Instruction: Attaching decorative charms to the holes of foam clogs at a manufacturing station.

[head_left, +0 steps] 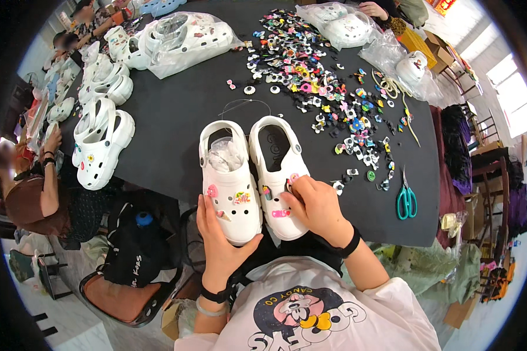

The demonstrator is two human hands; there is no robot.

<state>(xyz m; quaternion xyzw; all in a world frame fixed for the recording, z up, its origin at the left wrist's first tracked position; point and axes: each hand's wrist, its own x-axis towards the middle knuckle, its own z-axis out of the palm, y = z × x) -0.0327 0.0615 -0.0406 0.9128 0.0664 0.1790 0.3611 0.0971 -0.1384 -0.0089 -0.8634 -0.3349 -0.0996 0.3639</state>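
Observation:
Two white clogs stand side by side at the table's near edge, toes toward me. My left hand [219, 243] wraps the toe of the left clog [215, 178], fingers along its outer side and thumb at the front. That clog carries a colourful charm [242, 198], a pink one and an ice-cream-cone one; crumpled clear plastic [223, 155] fills its opening. On the right clog [273, 175], my right hand [322, 210] pinches a small, partly hidden shoe charm against the upper. A cupcake charm [267, 192] and a pink candy-shaped charm [281, 213] sit beside those fingers.
Loose charms [345, 111] spread over the dark table [175, 111]. Teal-handled scissors [406, 202] lie at right, below a cord [413, 126]. More white clogs [102, 146] line the left; bagged clogs [193, 41] lie farther back. Other people work at left and far right.

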